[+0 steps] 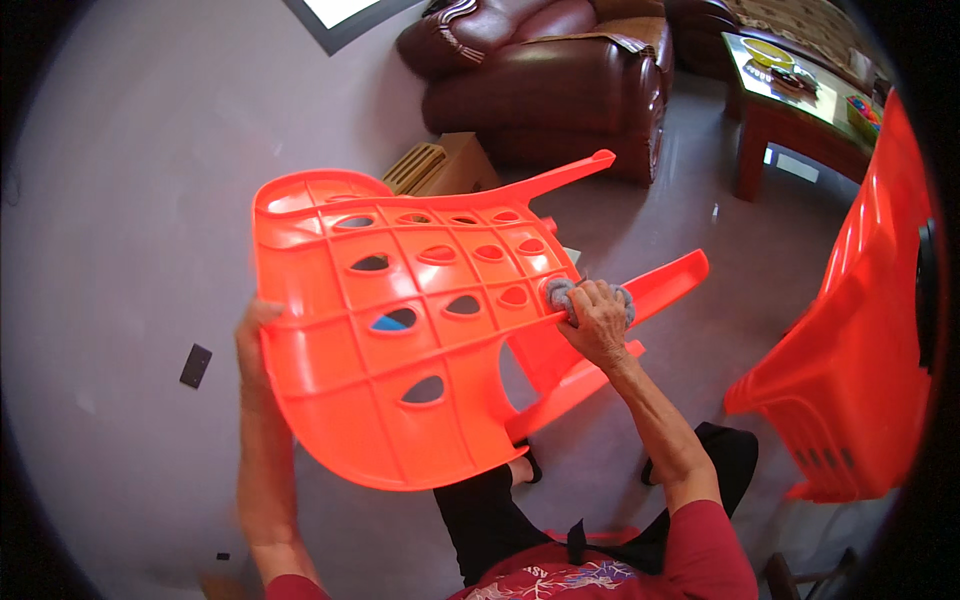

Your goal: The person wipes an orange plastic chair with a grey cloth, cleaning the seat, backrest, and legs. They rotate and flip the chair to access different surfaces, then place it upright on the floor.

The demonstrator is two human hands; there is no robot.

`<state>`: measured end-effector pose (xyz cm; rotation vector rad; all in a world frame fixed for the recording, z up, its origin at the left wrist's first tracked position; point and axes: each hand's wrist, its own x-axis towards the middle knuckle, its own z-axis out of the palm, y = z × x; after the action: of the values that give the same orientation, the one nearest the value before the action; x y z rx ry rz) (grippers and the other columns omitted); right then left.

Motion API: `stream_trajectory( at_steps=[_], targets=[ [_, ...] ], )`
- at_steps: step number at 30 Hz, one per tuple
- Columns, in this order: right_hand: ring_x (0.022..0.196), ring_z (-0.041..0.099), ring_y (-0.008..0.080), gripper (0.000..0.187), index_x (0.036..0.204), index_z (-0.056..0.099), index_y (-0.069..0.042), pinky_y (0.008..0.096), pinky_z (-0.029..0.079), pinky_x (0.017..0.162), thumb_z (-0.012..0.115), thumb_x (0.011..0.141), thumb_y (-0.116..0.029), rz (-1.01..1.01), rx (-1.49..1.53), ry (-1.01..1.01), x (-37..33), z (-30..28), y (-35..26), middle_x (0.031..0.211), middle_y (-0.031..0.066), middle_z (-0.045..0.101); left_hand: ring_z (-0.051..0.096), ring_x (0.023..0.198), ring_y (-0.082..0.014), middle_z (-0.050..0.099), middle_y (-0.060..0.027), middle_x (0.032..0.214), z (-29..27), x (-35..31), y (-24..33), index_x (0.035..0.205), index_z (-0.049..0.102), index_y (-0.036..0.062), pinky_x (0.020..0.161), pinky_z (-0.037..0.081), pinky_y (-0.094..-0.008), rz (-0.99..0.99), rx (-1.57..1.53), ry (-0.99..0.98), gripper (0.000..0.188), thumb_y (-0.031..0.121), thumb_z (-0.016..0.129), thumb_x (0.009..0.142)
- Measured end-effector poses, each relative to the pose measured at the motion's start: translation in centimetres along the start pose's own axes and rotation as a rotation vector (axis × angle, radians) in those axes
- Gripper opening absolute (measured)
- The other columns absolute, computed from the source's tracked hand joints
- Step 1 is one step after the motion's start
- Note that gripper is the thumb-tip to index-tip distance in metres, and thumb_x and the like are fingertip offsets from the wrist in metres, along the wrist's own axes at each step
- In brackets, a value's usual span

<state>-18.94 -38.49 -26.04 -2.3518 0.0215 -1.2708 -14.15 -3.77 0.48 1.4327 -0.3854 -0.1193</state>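
A bright orange-red plastic chair (330,362) is tilted in front of me, its ribbed surface with eye-shaped holes facing up and its legs pointing to the right. At its left edge, my left hand (258,340) grips the rim; some of its fingers are hidden behind the plastic. My right hand (598,322) is closed around a bunched grey cloth (558,296), which is pressed against the chair where a leg meets the ribbed part.
More orange-red plastic chairs (845,370) stand close on my right. Behind the held chair are a cardboard box (463,168) and a dark red leather sofa (545,92). A low wooden table (757,140) with a yellow bowl (768,52) stands at the far right.
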Motion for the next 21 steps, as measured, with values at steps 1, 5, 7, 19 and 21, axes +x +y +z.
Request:
stream_trajectory(
  at_steps=[1, 5, 7, 19, 21],
  targets=[
    [0.088, 0.052, 0.0261, 0.038, 0.085, 0.052, -0.011, 0.0444, 0.037, 0.068, 0.074, 0.055, -0.018, 0.035, -0.047, -0.024, -1.3, 0.4, 1.0, 0.088, 0.0049, 0.053, 0.063, 0.092, -0.0246, 0.062, -0.0155, 0.106, 2.1, -1.0, -1.4, 0.119, 0.05, -0.0055, 0.083, 0.052, -0.0355, 0.043, 0.01, 0.016, 0.051, 0.019, 0.057, 0.075],
    [0.09, 0.052, 0.0262, 0.033, 0.083, 0.051, -0.012, 0.0459, 0.038, 0.069, 0.072, 0.057, -0.016, 0.142, -0.173, -0.066, -5.6, 0.9, 2.9, 0.089, 0.0047, 0.053, 0.057, 0.109, -0.0265, 0.054, -0.0158, 0.122, 9.0, -4.6, -5.1, 0.134, 0.037, -0.0037, 0.093, 0.047, -0.0376, 0.164, 0.008, -0.078, 0.074, 0.018, 0.061, 0.067],
    [0.09, 0.052, 0.0262, 0.03, 0.082, 0.052, -0.012, 0.0459, 0.038, 0.069, 0.07, 0.058, -0.014, 0.16, -0.196, -0.059, -6.6, 0.2, 2.7, 0.089, 0.0045, 0.053, 0.053, 0.115, -0.0273, 0.052, -0.0151, 0.126, 9.0, -5.9, -5.9, 0.137, 0.033, -0.0024, 0.097, 0.043, -0.039, 0.112, 0.034, -0.156, 0.08, 0.018, 0.06, 0.065],
    [0.093, 0.054, 0.0257, 0.013, 0.08, 0.054, -0.01, 0.0439, 0.039, 0.07, 0.064, 0.073, -0.013, 0.294, -0.28, -0.003, -14.9, -1.4, -0.4, 0.09, 0.0029, 0.055, 0.047, 0.122, -0.034, 0.047, -0.0173, 0.134, 5.2, -14.0, -8.5, 0.136, 0.035, -0.0001, 0.102, 0.04, -0.0472, -0.183, -0.304, 0.214, 0.073, 0.025, 0.062, 0.073],
    [0.098, 0.053, 0.0272, 0.014, 0.084, 0.053, -0.009, 0.0442, 0.04, 0.072, 0.062, 0.073, -0.01, 0.297, -0.272, -0.103, -15.6, -1.4, -1.1, 0.096, 0.0056, 0.055, 0.048, 0.121, -0.0342, 0.048, -0.0173, 0.133, 5.3, -13.9, -8.2, 0.136, 0.036, 0.0001, 0.101, 0.041, -0.0477, -0.166, -0.368, 0.252, 0.071, 0.025, 0.062, 0.075]
  ],
)
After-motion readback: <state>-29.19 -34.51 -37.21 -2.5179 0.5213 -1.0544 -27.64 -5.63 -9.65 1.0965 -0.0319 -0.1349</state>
